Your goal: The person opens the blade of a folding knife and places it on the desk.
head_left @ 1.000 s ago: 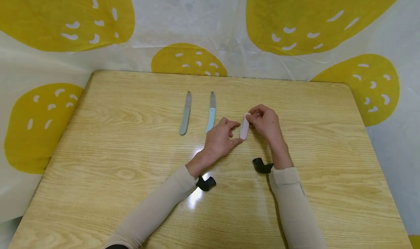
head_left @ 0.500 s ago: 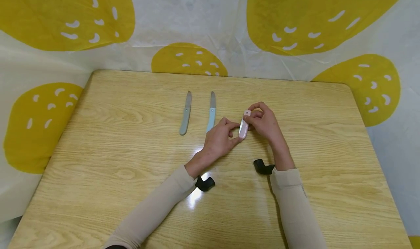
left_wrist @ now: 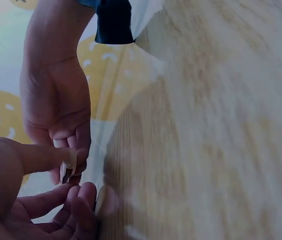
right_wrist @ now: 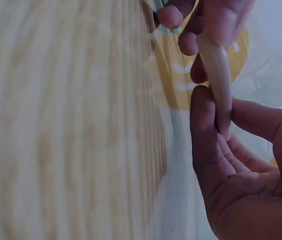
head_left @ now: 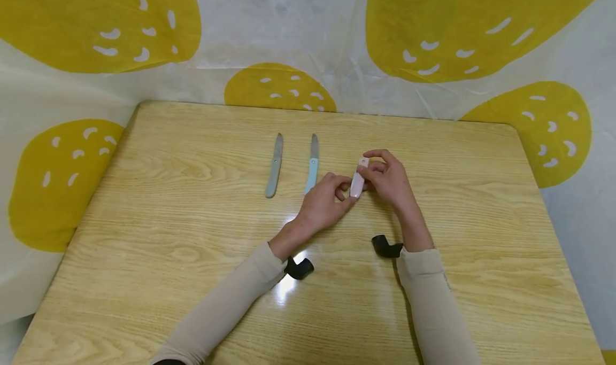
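Note:
A pink folding knife is held just above the table between both hands, folded, with its pivot end pointing away. My right hand pinches it near the pivot between thumb and fingers. At the near end, my left hand has its thumb and a finger on the knife; in the right wrist view the left thumb covers one end of the pink handle. The left wrist view shows a dark metal edge in the handle's slot. Left of the hands lies an unfolded light blue knife, its handle end partly hidden by the left hand.
An unfolded grey-green knife lies farther left, blade pointing to the back. Black curved wrist mounts stick out from both sleeves. Behind the wood-grain table hangs a white curtain with yellow shapes.
The pink knife has turned in the fingers, so its flat side and pivot now face up. My right hand has shifted slightly toward the back; the left has barely moved.

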Demonstrator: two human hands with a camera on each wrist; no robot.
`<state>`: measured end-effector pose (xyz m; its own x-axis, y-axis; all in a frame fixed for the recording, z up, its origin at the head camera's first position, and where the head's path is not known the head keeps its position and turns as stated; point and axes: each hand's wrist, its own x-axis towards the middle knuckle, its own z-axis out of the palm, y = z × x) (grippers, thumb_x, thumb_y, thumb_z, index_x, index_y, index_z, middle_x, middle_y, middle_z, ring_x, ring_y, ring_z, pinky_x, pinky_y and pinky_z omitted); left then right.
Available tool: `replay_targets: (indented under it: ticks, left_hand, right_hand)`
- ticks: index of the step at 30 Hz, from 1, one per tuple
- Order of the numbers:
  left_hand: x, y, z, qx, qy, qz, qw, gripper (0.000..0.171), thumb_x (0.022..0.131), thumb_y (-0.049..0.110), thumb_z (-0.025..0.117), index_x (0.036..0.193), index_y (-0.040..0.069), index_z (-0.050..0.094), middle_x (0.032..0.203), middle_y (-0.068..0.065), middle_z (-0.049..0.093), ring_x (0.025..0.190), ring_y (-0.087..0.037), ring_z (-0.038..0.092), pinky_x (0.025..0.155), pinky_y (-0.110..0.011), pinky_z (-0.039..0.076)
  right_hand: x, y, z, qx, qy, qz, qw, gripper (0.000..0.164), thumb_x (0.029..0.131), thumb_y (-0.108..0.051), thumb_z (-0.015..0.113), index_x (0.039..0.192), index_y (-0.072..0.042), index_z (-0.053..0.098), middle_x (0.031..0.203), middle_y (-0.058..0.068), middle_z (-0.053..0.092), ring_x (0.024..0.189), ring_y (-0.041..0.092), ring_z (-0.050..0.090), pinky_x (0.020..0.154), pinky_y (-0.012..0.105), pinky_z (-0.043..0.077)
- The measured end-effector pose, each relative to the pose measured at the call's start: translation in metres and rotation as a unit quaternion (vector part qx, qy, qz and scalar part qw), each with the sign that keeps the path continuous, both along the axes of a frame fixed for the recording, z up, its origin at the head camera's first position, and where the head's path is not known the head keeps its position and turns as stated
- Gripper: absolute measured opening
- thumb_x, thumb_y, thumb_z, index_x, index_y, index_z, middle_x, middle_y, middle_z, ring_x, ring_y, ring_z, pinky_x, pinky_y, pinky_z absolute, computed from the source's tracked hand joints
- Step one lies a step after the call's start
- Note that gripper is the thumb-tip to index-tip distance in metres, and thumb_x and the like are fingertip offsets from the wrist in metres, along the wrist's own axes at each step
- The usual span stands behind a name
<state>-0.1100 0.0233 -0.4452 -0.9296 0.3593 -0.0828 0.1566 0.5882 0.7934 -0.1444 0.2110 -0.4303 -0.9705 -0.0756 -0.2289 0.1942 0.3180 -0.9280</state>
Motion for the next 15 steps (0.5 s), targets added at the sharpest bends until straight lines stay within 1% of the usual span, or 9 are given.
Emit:
replay_targets:
  ticks: [3, 7, 10, 12, 15]
  left_hand:
    - [-0.0014, -0.0008, -0.0004, 0.038, -0.014, 0.006, 0.9992, 0.041, 0.100, 0.028, 0.071, 0.135, 0.008, 0.066, 0.116, -0.005, 0.065, 0.095, -0.013, 0.067, 0.080, -0.023, 0.054]
    - [-0.0032, -0.0012, -0.0004, 0.085, -0.020, 0.030, 0.9958, 0.032, 0.105, 0.026, 0.064, 0.130, 0.006, 0.068, 0.114, -0.006, 0.068, 0.097, -0.015, 0.068, 0.083, -0.026, 0.055]
    - [-0.0056, -0.0015, 0.0004, 0.110, -0.019, 0.047, 0.9926, 0.027, 0.106, 0.022, 0.062, 0.125, 0.006, 0.069, 0.111, -0.008, 0.072, 0.098, -0.018, 0.069, 0.084, -0.027, 0.055]
    - [-0.0069, -0.0019, 0.0012, 0.122, -0.018, 0.054, 0.9909, 0.023, 0.106, 0.020, 0.062, 0.122, 0.005, 0.070, 0.108, -0.009, 0.073, 0.096, -0.018, 0.069, 0.083, -0.027, 0.055]
    - [-0.0080, -0.0023, 0.0020, 0.136, -0.027, 0.059, 0.9886, 0.020, 0.105, 0.019, 0.063, 0.117, 0.005, 0.070, 0.103, -0.010, 0.075, 0.091, -0.017, 0.069, 0.080, -0.024, 0.053]
  right_hand:
    - [-0.0003, -0.0015, 0.0001, -0.011, 0.002, -0.009, 1.000, 0.047, 0.101, -0.013, 0.069, 0.143, 0.001, 0.052, 0.081, -0.012, 0.072, 0.069, 0.001, 0.069, 0.067, 0.022, 0.059]
    - [0.0009, -0.0036, 0.0015, -0.025, 0.013, -0.017, 0.999, 0.045, 0.101, -0.015, 0.069, 0.139, 0.001, 0.053, 0.079, -0.017, 0.072, 0.070, 0.001, 0.069, 0.067, 0.021, 0.059]
    - [0.0023, -0.0046, 0.0023, -0.045, 0.018, -0.024, 0.999, 0.043, 0.101, -0.015, 0.069, 0.138, 0.000, 0.053, 0.080, -0.017, 0.073, 0.073, 0.002, 0.071, 0.069, 0.023, 0.060]
    - [0.0031, -0.0053, 0.0025, -0.058, 0.020, -0.026, 0.998, 0.042, 0.101, -0.015, 0.069, 0.137, 0.000, 0.054, 0.082, -0.016, 0.074, 0.075, 0.002, 0.072, 0.070, 0.025, 0.062]
    - [0.0034, -0.0060, 0.0023, -0.069, 0.021, -0.025, 0.997, 0.042, 0.101, -0.015, 0.069, 0.137, -0.001, 0.054, 0.084, -0.014, 0.075, 0.077, 0.003, 0.073, 0.072, 0.027, 0.063]
